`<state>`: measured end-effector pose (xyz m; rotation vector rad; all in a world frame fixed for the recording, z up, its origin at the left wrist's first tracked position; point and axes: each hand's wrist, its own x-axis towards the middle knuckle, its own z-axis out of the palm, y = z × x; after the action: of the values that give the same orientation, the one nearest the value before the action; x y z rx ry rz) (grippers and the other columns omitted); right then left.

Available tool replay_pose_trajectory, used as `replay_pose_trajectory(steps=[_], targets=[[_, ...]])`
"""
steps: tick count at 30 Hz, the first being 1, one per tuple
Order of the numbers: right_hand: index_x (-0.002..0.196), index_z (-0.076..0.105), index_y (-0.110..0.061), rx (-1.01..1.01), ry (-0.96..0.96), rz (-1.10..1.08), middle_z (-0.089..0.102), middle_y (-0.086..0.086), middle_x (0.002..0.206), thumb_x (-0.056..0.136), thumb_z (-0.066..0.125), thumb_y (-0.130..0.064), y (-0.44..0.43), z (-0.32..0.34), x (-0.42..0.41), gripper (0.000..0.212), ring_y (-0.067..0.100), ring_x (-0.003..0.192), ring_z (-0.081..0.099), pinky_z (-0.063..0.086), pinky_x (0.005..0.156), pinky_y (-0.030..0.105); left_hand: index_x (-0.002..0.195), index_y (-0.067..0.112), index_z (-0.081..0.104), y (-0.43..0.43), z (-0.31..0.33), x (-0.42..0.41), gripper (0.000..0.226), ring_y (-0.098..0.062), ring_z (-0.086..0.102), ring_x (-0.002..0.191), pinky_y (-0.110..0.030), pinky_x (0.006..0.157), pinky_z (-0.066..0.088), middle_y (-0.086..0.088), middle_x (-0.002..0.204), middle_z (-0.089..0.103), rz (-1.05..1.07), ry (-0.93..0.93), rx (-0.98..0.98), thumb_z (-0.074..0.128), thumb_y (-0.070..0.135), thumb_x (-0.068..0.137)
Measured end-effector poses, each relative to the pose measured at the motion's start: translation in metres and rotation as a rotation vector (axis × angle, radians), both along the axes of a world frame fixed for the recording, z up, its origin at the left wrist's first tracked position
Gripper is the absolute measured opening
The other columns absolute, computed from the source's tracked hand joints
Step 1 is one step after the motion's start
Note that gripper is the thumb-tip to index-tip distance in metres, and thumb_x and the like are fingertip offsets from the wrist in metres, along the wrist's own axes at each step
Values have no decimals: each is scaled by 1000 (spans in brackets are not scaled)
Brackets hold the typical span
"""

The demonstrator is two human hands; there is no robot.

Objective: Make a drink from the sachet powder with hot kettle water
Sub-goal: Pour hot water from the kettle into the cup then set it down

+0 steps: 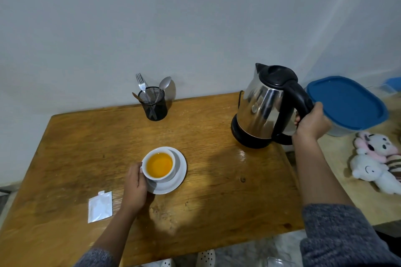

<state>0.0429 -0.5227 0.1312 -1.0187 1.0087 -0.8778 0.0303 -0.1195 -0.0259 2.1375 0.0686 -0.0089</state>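
Note:
A white cup full of orange liquid stands on a white saucer near the middle of the wooden table. My left hand wraps the cup's left side. A steel kettle with a black lid and handle sits upright on its black base at the table's right rear. My right hand grips the kettle's handle. A torn white sachet lies flat on the table, left of my left wrist.
A black mesh holder with a fork and a spoon stands at the back edge by the wall. To the right, on a lower surface, are a blue-lidded container and plush toys.

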Motion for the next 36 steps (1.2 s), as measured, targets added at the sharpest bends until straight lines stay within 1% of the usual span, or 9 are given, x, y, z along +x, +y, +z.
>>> replay_pose_trajectory(steps=[5,9,15,22,25,29,31,34,36], targets=[[50,42,-15,-115,58,116,42,-1,39,81,50,-19,-15,-1,9,32,12,29,39,30,38,26,110,19,52,-5,0,-2,19,-24,54,101,-40,84,45,-7,108,56,22,-16,3,39,17,97],[51,43,-14,-147,61,189,43,5,47,81,49,-16,-23,-4,15,30,12,30,38,27,39,26,109,21,52,-6,1,-3,21,-22,53,100,-41,83,45,-7,108,56,21,-32,3,38,24,94],[50,44,-10,-200,39,298,40,-6,24,83,49,-11,-20,-9,23,33,8,23,36,23,30,15,109,21,50,-8,1,-3,21,-23,53,100,-42,84,46,-9,109,55,28,-27,14,37,27,94],[47,44,-13,-200,2,227,42,-8,28,85,49,-12,-20,-13,20,38,8,25,38,26,32,18,108,17,51,-6,3,-2,31,-24,53,99,-42,82,46,-9,107,55,6,-30,21,34,35,89],[48,43,-13,-186,-1,194,43,3,43,85,48,-11,-21,-14,18,38,9,27,38,26,35,24,106,18,52,-5,5,-3,30,-23,53,97,-42,82,46,-10,105,56,-2,-31,6,34,34,89],[49,39,-13,-136,-8,147,39,6,48,85,47,-13,-32,-16,11,36,12,28,36,25,37,25,106,21,50,-4,6,-2,27,-22,53,97,-38,81,44,-7,105,55,-13,-22,7,34,35,88],[50,39,-13,-128,-4,131,39,6,45,84,47,-13,-35,-20,5,35,12,28,36,25,37,25,106,21,51,-4,6,-2,28,-22,53,98,-37,81,44,-8,106,55,-10,-24,11,34,34,88],[51,38,-14,-106,-17,121,39,-8,29,84,46,-12,-34,-25,1,35,11,27,35,24,36,24,107,17,52,-5,4,-2,30,-23,53,97,-39,81,45,-10,105,56,1,-36,17,34,33,88],[51,38,-13,-103,-11,133,38,-9,26,84,46,-12,-34,-26,0,34,11,27,35,24,34,22,107,16,52,-5,4,-2,30,-24,53,97,-40,81,45,-10,105,56,6,-41,22,34,32,89]])
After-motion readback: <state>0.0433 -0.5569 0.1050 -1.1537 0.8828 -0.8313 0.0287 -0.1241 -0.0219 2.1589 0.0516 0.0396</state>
